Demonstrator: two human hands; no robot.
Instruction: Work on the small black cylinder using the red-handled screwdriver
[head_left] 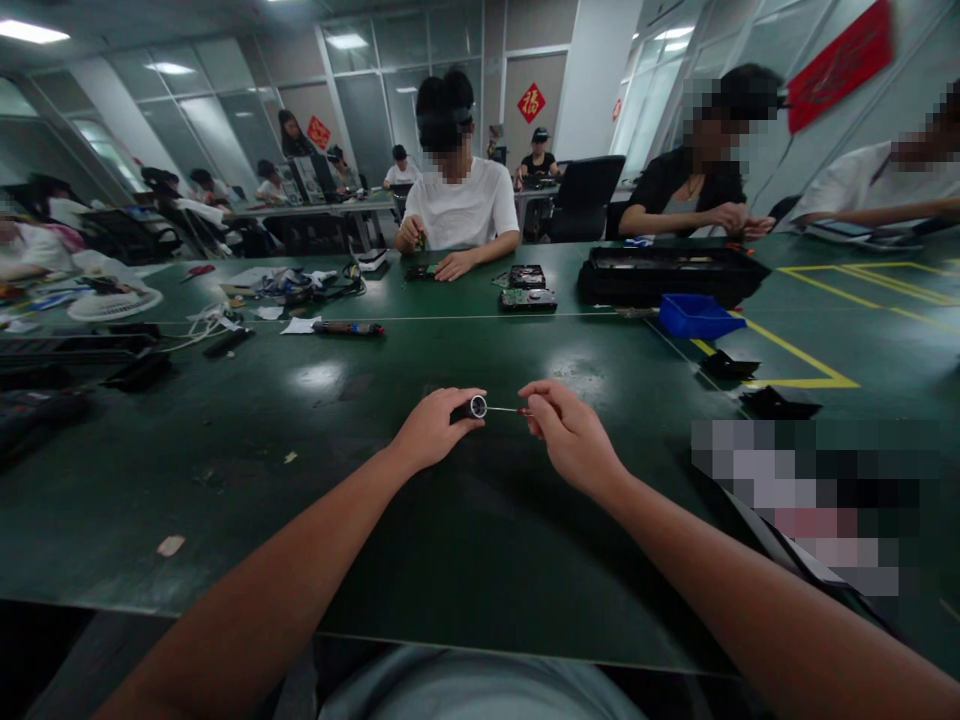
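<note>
My left hand (437, 428) is closed around a small black cylindrical part (478, 406), whose round end has a bright silver ring and faces me. In my right hand (574, 430) is a thin screwdriver (504, 409) with a red handle, mostly covered by my fingers. Its metal shaft points left and the tip meets the side of the cylindrical part, near the ring. Both hands are held over the green table (480, 570). What lies behind my left fingers is hidden.
Across the table a person in a white shirt works beside hard drives (529, 298). To the right are a long black tray (667, 272), a blue bin (699, 316) and black pieces (780, 403). Leftward lie a dark pen-shaped tool (349, 328), cables (206, 325) and scraps.
</note>
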